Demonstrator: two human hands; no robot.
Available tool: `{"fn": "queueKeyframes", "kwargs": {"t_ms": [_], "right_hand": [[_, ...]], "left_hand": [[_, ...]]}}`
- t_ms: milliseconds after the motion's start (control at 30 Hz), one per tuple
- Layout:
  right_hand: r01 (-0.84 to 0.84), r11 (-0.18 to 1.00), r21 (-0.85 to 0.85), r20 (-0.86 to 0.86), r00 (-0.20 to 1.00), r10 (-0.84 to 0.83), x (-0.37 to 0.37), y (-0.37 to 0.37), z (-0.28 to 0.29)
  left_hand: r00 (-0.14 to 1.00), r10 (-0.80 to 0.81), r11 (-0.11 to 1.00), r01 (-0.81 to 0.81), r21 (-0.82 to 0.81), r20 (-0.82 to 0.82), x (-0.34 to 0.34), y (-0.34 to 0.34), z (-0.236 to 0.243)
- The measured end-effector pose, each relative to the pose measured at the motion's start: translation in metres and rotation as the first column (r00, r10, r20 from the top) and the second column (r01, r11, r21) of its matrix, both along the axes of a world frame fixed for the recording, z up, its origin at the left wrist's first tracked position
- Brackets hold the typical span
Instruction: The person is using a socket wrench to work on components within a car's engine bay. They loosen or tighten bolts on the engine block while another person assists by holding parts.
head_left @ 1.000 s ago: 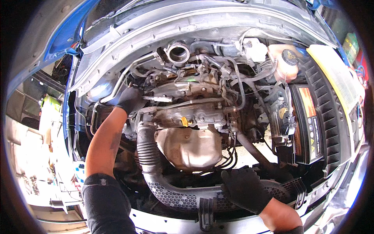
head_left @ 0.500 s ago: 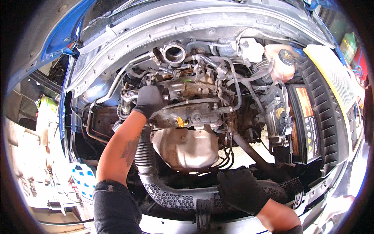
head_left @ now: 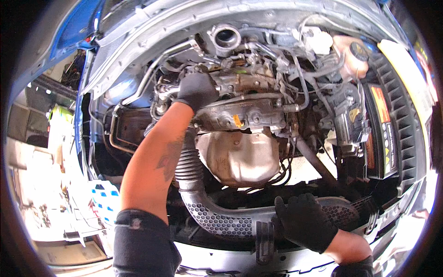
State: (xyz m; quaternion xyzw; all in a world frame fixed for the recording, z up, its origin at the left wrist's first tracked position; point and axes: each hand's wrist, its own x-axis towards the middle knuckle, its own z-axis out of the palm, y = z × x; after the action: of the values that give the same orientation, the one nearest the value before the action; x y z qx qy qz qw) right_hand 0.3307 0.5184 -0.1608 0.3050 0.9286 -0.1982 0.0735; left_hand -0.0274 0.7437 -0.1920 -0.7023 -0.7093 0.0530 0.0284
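Observation:
My left hand (head_left: pixel 198 87), in a black glove, reaches into the left part of the engine (head_left: pixel 249 108). Its fingers are closed around something hidden beneath the glove, with a shiny metal part (head_left: pixel 170 91) showing beside it. My right hand (head_left: pixel 307 224), gloved the same way, rests over the black air intake duct (head_left: pixel 221 225) at the front. Its fingers are loosely bent and the thumb is apart, with no tool visible in it. An orange-yellow dipstick handle (head_left: pixel 237 121) stands near the engine cover's front edge, above the metal heat shield (head_left: pixel 242 159).
The battery (head_left: pixel 380 134) and the pinkish coolant reservoir (head_left: pixel 351 55) sit on the right. A round open pipe mouth (head_left: pixel 226 38) rises at the back. Ribbed hose (head_left: pixel 188 168) runs down the left of the heat shield. Metal pipes (head_left: pixel 143 87) curve along the left side.
The view has shifted, so the engine bay appears farther right and higher. My left hand stays at the same part of the engine; my right hand stays over the duct, its thumb now more apart.

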Motion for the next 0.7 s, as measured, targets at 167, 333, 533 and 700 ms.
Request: {"fn": "queueKeyframes", "kwargs": {"t_ms": [167,333,533,700], "right_hand": [[0.024,0.999,-0.037,0.028,0.999,-0.023,-0.005,-0.002,-0.006],[-0.006,1.000,0.005,0.006,1.000,0.006,0.001,-0.003,-0.013],[-0.067,0.995,0.079,0.074,0.995,0.062,0.000,-0.002,0.004],[-0.130,0.987,0.098,0.075,0.990,0.123,0.002,-0.002,0.002]], "left_hand": [[0.998,0.066,0.994,-0.068,0.087,0.017,-0.005,0.030,-0.012],[1.000,0.018,0.991,-0.017,0.132,-0.011,-0.015,0.048,-0.021],[0.995,0.087,0.996,-0.088,-0.002,-0.048,-0.018,0.069,-0.024],[0.993,0.078,0.997,-0.080,-0.019,-0.084,-0.023,0.073,-0.023]]}}
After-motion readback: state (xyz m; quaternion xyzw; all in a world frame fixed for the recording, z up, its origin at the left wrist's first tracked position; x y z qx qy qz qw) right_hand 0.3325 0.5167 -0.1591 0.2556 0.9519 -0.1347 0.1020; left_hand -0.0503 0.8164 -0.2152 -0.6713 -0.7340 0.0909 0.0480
